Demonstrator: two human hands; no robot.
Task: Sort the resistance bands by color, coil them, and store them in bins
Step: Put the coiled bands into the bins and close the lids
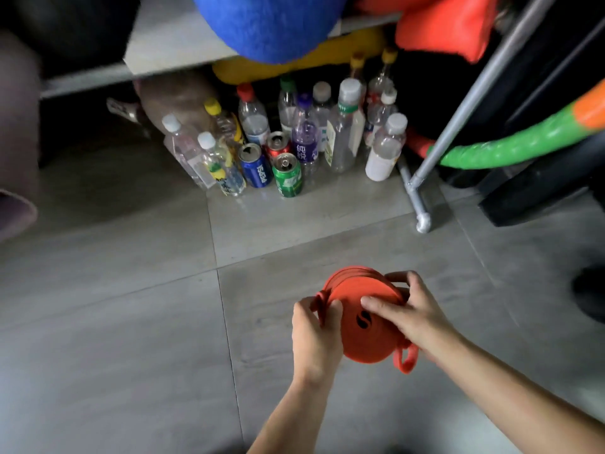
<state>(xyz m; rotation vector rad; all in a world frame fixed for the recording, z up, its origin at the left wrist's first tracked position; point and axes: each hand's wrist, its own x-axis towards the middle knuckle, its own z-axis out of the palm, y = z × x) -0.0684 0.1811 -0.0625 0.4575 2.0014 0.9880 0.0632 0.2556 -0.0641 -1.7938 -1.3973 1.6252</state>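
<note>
An orange resistance band (360, 335), wound into a flat round coil with a black logo on its face, hangs above the grey floor tiles between both hands. My left hand (314, 335) pinches a loop of the band at the coil's left edge. My right hand (412, 309) grips the coil from the right, thumb on its face and fingers curled round the far rim. A small loose loop (407, 358) of the band sticks out at the coil's lower right. No bin is in view.
Several plastic bottles (342, 132) and three drink cans (287, 174) stand on the floor under a shelf (170, 50). A grey metal rack leg (422, 204) slants down at right beside a green and orange hoop (510, 145). A blue ball (271, 24) sits above.
</note>
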